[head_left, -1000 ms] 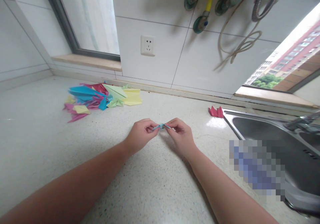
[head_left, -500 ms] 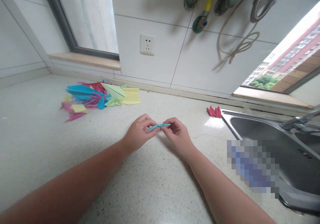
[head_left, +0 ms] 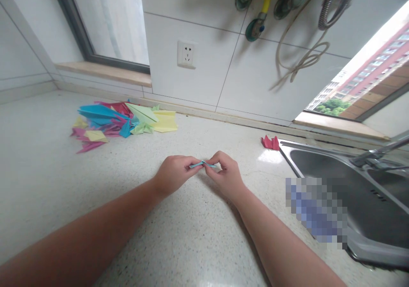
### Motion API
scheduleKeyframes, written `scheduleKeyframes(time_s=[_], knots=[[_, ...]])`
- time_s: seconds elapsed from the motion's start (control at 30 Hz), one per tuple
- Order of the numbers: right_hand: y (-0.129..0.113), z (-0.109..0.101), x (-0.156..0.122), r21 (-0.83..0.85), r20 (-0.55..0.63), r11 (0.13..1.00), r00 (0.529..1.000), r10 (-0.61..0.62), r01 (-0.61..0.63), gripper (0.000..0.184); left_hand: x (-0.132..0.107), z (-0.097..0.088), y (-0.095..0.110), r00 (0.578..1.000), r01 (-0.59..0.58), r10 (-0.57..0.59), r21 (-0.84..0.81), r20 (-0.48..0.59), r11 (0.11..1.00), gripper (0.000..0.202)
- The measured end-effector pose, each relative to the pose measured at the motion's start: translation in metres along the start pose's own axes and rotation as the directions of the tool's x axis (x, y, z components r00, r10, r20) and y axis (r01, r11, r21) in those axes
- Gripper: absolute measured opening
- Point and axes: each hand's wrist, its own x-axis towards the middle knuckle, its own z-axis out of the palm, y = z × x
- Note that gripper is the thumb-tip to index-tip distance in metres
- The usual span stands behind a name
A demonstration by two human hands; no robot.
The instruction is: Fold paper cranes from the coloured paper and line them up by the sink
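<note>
Between my two hands is a small folded piece of light blue paper (head_left: 196, 164), held just above the speckled countertop (head_left: 179, 236). My left hand (head_left: 175, 172) pinches its left end between thumb and fingers. On the other end, my right hand (head_left: 225, 169) pinches with thumb and index finger. The paper bends at the middle, where the fingertips come close together. Much of it is hidden by the fingers, so its full shape cannot be made out.
A pile of folded coloured papers (head_left: 128, 118) lies at the back left. By the corner of the steel sink (head_left: 319, 159) sits a red folded paper (head_left: 270, 142). A pixelated blue patch (head_left: 313, 214) covers something at the sink's edge. A socket (head_left: 187, 54) is on the tiled wall.
The blue paper was nearly straight and now bends at its middle. My left fingers have closed more tightly over their end. The view has shifted slightly.
</note>
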Motion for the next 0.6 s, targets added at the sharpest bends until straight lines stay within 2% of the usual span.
scheduleKeyframes(time_s=[0.1,0.23,0.37,0.43,0.6], knots=[[-0.002,-0.002,0.001,-0.032,0.001,0.999,1.0,-0.028,0.028,0.007,0.0,0.001,-0.001,0.999,0.037,-0.036,-0.075,0.012,0.997,0.017],[0.005,-0.002,0.0,0.066,0.054,0.991,0.992,0.111,-0.114,0.005,0.0,0.001,-0.003,0.997,0.075,-0.075,-0.157,0.01,0.985,0.019],[0.018,0.002,-0.001,0.249,0.084,0.926,0.959,0.27,-0.283,0.031,0.002,0.0,-0.004,0.996,0.086,-0.087,-0.182,0.003,0.979,0.02],[0.021,0.003,-0.002,0.261,0.083,0.92,0.957,0.28,-0.292,0.036,0.003,0.0,-0.005,0.996,0.088,-0.092,-0.171,-0.018,0.981,0.019],[0.02,0.003,-0.001,0.198,0.038,0.954,0.974,0.224,-0.227,0.027,0.003,0.002,-0.012,0.993,0.024,-0.036,-0.105,-0.113,0.994,0.019]])
